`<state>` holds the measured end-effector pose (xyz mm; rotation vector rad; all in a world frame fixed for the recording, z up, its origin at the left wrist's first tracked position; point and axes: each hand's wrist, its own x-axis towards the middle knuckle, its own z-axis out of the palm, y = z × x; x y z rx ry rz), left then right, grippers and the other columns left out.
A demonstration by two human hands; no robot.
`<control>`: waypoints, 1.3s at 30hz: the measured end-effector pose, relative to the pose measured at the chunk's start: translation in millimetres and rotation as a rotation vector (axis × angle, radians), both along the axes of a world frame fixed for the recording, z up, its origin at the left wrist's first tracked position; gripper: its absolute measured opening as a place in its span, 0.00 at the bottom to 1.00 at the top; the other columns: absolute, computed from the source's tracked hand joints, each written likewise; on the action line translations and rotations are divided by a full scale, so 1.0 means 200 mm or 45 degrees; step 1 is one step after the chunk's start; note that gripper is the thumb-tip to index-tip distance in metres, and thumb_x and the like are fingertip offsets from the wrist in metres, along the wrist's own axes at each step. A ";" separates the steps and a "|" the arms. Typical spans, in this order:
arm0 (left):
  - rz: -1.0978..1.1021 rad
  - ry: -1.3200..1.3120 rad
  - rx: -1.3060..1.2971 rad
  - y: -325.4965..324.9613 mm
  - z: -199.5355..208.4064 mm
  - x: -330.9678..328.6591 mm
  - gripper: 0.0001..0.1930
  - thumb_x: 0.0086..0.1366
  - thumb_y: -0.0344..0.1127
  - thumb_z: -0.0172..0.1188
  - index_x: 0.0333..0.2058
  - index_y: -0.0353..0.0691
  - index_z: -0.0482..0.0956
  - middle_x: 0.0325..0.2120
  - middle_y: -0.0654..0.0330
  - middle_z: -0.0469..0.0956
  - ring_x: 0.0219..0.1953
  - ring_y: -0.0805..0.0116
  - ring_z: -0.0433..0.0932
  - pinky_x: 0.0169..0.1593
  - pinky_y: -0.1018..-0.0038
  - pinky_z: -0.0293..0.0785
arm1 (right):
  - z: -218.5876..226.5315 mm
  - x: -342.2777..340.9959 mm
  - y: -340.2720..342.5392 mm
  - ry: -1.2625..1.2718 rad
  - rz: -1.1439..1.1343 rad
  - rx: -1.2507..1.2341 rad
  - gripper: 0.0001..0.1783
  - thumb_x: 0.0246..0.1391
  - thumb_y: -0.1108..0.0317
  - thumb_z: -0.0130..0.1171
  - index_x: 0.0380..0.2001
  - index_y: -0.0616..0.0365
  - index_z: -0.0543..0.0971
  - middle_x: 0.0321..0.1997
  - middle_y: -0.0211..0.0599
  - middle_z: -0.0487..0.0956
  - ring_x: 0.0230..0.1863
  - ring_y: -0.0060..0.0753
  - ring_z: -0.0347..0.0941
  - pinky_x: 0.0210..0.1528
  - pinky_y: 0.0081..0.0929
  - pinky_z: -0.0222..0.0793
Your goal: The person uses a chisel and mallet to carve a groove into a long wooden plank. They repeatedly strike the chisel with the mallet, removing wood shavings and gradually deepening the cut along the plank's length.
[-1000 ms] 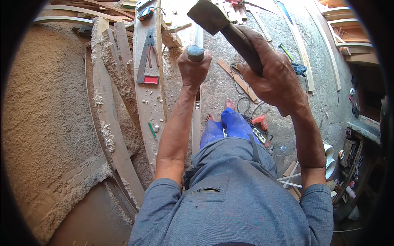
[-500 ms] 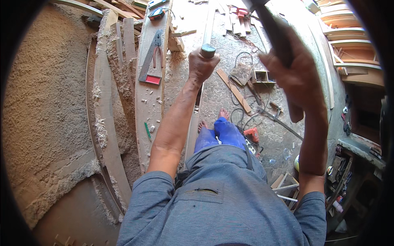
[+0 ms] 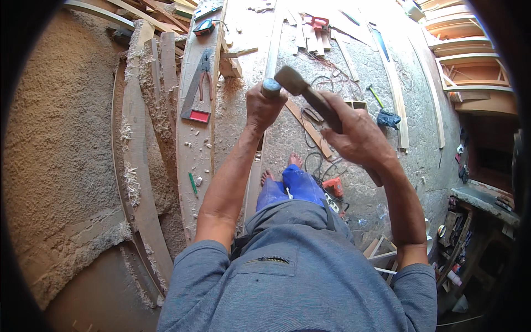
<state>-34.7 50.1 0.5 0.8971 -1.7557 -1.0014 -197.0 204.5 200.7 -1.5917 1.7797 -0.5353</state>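
My left hand (image 3: 263, 112) is wrapped round an upright chisel (image 3: 271, 86). Only the round, capped top of its handle shows; the blade is hidden below my fist. Under that hand runs a long, pale length of wood (image 3: 272, 58), with a dark slot cut in it nearer my feet. In my right hand (image 3: 360, 134) is a hammer (image 3: 291, 81), gripped by its wooden handle and tilted to the left. Its blocky head is right beside the chisel's top; whether they touch I cannot tell.
On the plank (image 3: 194, 141) at left lie pliers (image 3: 206, 83), a set square (image 3: 191, 99), a tape measure (image 3: 204, 27), a green pencil (image 3: 193, 183) and wood chips. A red power tool (image 3: 333, 187), cables and wood strips (image 3: 310, 130) lie on the floor, right of my bare feet.
My right hand has swung the hammer down and left, from raised high on the right to the chisel's top. My left hand keeps its grip; the whole view has shifted slightly.
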 end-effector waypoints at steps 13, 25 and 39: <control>0.060 0.057 0.147 -0.04 0.07 -0.04 0.08 0.54 0.34 0.71 0.26 0.37 0.83 0.20 0.60 0.83 0.24 0.74 0.80 0.31 0.71 0.77 | 0.05 0.10 -0.35 0.438 0.079 0.375 0.30 0.56 0.76 0.53 0.63 0.59 0.63 0.33 0.54 0.84 0.32 0.53 0.83 0.34 0.47 0.79; -0.166 0.132 0.771 -0.18 0.03 -0.01 0.11 0.59 0.34 0.75 0.23 0.41 0.80 0.16 0.67 0.77 0.16 0.80 0.74 0.21 0.78 0.72 | 0.44 -0.14 -0.25 -0.017 -0.249 -0.917 0.29 0.60 0.67 0.65 0.63 0.55 0.71 0.30 0.33 0.80 0.24 0.21 0.76 0.26 0.28 0.73; -0.088 -0.071 0.260 0.06 -0.02 0.04 0.08 0.60 0.34 0.74 0.32 0.38 0.84 0.27 0.62 0.84 0.30 0.74 0.83 0.35 0.73 0.81 | 0.03 -0.03 -0.03 0.032 -0.051 -0.039 0.32 0.56 0.73 0.59 0.63 0.59 0.64 0.35 0.59 0.83 0.35 0.47 0.85 0.41 0.45 0.81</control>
